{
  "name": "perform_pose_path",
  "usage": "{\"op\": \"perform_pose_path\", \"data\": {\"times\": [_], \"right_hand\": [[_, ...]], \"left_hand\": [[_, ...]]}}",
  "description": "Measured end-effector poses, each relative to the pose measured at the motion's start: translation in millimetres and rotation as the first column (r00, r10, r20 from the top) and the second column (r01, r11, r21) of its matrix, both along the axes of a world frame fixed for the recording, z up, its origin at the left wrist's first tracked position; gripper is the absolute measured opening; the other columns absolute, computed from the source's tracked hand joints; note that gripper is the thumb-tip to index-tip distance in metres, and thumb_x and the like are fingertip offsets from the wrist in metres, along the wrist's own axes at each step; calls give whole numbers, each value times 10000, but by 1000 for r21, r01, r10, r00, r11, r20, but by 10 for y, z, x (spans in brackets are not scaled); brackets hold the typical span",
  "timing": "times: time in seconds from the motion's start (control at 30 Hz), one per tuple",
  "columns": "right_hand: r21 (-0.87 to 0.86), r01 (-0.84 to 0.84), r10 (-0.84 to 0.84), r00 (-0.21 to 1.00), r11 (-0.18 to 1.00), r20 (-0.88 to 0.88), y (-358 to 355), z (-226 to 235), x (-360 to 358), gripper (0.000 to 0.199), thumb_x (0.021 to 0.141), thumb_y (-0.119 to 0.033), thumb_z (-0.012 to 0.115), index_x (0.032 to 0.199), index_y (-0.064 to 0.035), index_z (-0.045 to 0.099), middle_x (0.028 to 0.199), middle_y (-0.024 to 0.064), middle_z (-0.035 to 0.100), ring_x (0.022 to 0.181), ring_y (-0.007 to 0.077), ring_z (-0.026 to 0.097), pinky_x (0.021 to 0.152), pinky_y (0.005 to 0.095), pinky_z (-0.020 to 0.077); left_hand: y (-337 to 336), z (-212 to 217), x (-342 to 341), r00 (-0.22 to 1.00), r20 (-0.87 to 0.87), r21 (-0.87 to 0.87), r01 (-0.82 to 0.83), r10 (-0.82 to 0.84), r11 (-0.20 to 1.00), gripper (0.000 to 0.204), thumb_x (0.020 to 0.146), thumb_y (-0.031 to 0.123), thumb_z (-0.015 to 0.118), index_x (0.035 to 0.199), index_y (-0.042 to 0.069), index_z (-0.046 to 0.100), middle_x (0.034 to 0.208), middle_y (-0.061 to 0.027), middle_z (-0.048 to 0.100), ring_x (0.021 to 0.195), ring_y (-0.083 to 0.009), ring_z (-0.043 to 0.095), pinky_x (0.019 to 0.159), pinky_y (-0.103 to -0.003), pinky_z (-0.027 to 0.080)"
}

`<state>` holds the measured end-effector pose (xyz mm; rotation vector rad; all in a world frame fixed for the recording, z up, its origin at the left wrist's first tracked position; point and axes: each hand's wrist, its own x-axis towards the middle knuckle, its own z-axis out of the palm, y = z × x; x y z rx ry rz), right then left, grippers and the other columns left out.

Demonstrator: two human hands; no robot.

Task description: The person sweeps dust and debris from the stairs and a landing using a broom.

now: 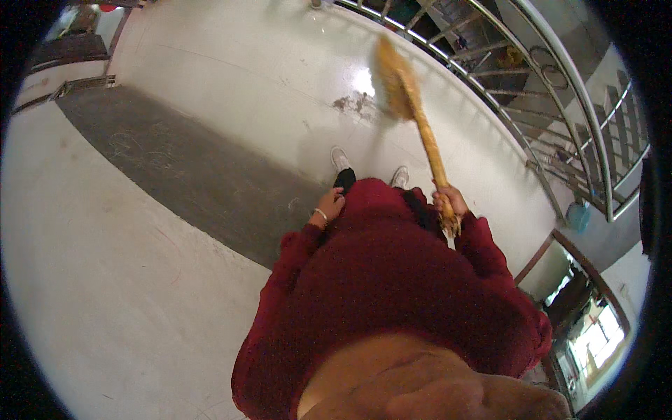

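The right hand (448, 201) clamps the broom (424, 129); dark debris (358, 106) lies near it; whether the left hand (330, 205) is closed, I cannot tell

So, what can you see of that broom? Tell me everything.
The broom has a bushy, golden-brown head, apparently plant fibre, and a long yellowish handle. The right hand grips it by its ragged near end. It slants forward, head near dark debris on the floor; whether it touches down is unclear.
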<state>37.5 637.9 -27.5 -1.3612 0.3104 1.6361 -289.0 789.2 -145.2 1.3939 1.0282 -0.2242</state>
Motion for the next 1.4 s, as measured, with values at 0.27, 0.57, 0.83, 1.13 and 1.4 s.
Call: {"op": "perform_pose_path", "data": {"times": [0.27, 0.57, 0.83, 1.13, 1.4], "right_hand": [[-166, 206, -242, 940, 964, -240, -741, -417, -31, 274, 788, -226, 388, 554, -103, 456, 462, 17, 431, 374, 128, 411, 346, 242, 353], [1, -251, 237, 914, 968, -330, 1124, -1442, -1096, 190, 775, -185, 399, 659, -56, 474, 623, 90, 543, 527, 201, 530, 513, 339, 467], [-1, -178, 158, 874, 984, -460, 2173, -1065, -1756, 151, 720, -185, 480, 690, -40, 506, 630, 93, 548, 516, 193, 541, 480, 313, 478], [90, -155, 179, 840, 984, -512, 2052, -860, -1002, 247, 781, -264, 464, 620, -76, 459, 544, 24, 485, 444, 159, 452, 421, 283, 393], [-106, -95, 51, 933, 990, -356, 1156, -91, -611, 120, 769, -169, 487, 719, -80, 423, 540, -6, 435, 371, 82, 380, 348, 214, 349]], "left_hand": [[131, -243, 116, 998, 44, -35, 36, -34, 999, 396, 758, 207, 478, 1102, 16, 430, 911, -112, 552, 808, -191, 526, 714, -276, 413], [539, 52, -192, 999, 17, 56, -29, 29, 998, 348, 768, 143, 487, 1088, 12, 446, 941, -136, 557, 841, -202, 544, 730, -288, 423], [704, 71, -185, 937, -237, 286, 320, -257, 903, 285, 757, 122, 480, 1023, 22, 474, 929, -141, 564, 821, -251, 562, 680, -318, 448], [740, 22, -197, 998, -31, 100, -53, 56, 994, 286, 729, 163, 498, 991, 48, 505, 904, -136, 572, 820, -254, 560, 713, -327, 438], [784, 35, -157, 999, -46, 113, 13, -8, 994, 378, 729, 177, 495, 1088, 61, 459, 923, -138, 566, 866, -250, 538, 753, -325, 414]]}}
